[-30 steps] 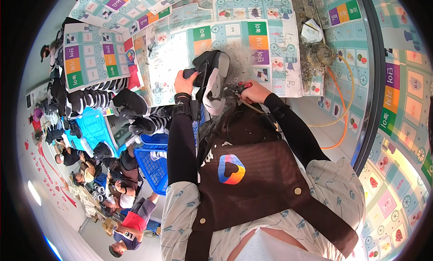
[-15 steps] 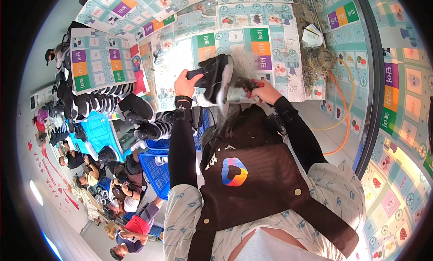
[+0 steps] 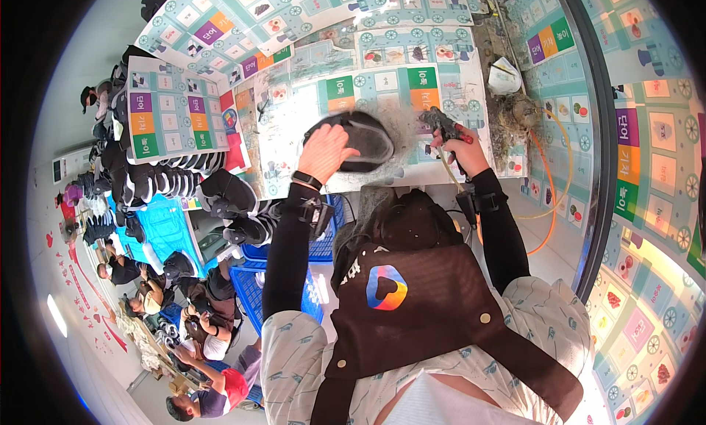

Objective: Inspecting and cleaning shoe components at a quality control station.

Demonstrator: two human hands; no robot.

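A black shoe [image 3: 365,142] with a grey rim lies low over the middle of the worktable. My left hand [image 3: 323,151] is closed on its left part, fingers across the dark upper. To the right, apart from the shoe, my right hand [image 3: 469,156] wraps round a black and red spray gun [image 3: 450,125]. Its dark front end points up and to the left. A thin pale hose runs down below the gun. Grey smudges mark the table's printed paper cover [image 3: 382,98] around the shoe.
Blue plastic baskets [image 3: 254,285] stand left below the table. Rows of black shoes [image 3: 176,175] fill the left side. Yellow and orange hoses [image 3: 562,171] loop at the right, near a dark metal frame [image 3: 604,131]. Several people [image 3: 213,384] are at the lower left.
The shoe has turned from upright to lying flatter, and my left hand has shifted right over it. My right hand has moved right with the spray gun, away from the shoe.
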